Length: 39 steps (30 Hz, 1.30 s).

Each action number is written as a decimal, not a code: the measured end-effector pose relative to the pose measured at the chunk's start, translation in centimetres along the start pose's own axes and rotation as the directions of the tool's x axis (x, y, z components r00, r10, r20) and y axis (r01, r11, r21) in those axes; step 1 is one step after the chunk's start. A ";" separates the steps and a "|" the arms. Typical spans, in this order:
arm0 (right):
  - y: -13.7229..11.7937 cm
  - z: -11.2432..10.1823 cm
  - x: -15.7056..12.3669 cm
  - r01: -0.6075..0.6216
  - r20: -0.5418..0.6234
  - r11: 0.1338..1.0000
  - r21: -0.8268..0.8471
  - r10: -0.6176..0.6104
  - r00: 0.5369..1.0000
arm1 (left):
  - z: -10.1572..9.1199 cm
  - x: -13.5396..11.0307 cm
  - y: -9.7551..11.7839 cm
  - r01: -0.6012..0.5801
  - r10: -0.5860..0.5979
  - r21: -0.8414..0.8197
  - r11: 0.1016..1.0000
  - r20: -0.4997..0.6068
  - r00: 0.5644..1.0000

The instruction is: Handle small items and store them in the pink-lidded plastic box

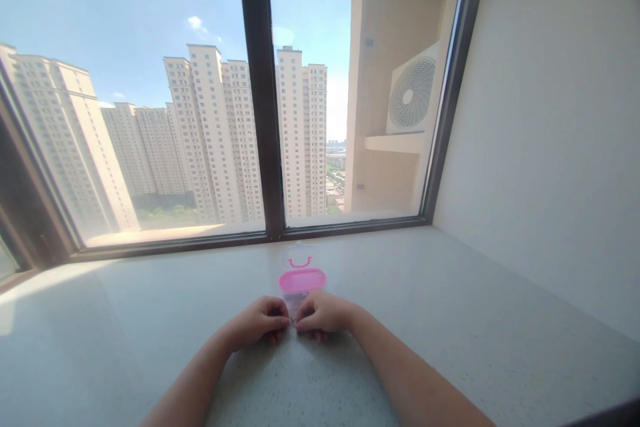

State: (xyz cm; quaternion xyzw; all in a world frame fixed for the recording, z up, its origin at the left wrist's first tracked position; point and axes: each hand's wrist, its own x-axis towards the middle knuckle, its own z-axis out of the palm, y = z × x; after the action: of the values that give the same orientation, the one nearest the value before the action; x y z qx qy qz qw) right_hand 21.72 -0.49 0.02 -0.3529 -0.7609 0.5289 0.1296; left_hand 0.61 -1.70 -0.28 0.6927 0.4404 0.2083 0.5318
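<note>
Large dark-framed window (pixel 257 80) fills the upper part of the view; pale high-rise blocks (pixel 205 133) under blue sky beyond it. Plain white wall (pixel 545 113) at right. Below the glass, a pale speckled sill (pixel 430 327) serves as the work surface, sunlit at its left end. Outside, through the right pane: air-conditioner unit (pixel 411 93) on a ledge. Both bare forearms enter from the bottom edge and converge near the middle of the sill. Left hand (pixel 257 321) and right hand (pixel 327 313) meet almost tip to tip, just on the near side of a pink-topped container (pixel 303 279) with a see-through body, partly hidden by the hands. Behind the container, a pink curved piece (pixel 300 262), handle-like; whatever it belongs to is too faint to identify. Smallest item: a thin dark loop (pixel 292 322) between the two hands. Fingers: thumb and forefinger of each hand appear pinched on the loop, other fingers curled under; exact contact too small to confirm. Step in hand, judged: two-handed fingertip work on the loop. Next move, judged: calls for a light, steady pinch from both sides, with the two sets of fingertips kept aligned.
</note>
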 end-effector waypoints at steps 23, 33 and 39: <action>0.2 0.1 0.2 0.016 -0.002 1.000 0.002 -0.016 1.000 | -0.1 0.0 0.0 -0.018 0.018 0.004 1.000 0.009 1.000; -0.3 0.2 0.1 -0.003 -0.013 1.000 0.000 0.003 1.000 | 0.0 0.0 0.3 -0.011 0.011 0.013 1.000 0.008 1.000; -0.3 0.1 0.1 -0.004 -0.004 1.000 -0.003 0.004 1.000 | 0.0 0.0 0.2 -0.013 0.013 0.020 1.000 0.011 1.000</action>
State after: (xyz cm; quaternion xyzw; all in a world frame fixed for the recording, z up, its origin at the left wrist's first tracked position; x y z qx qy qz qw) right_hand 21.48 -0.59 0.26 -0.3559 -0.7607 0.5271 0.1296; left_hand 0.63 -1.72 -0.08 0.7022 0.4349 0.2035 0.5258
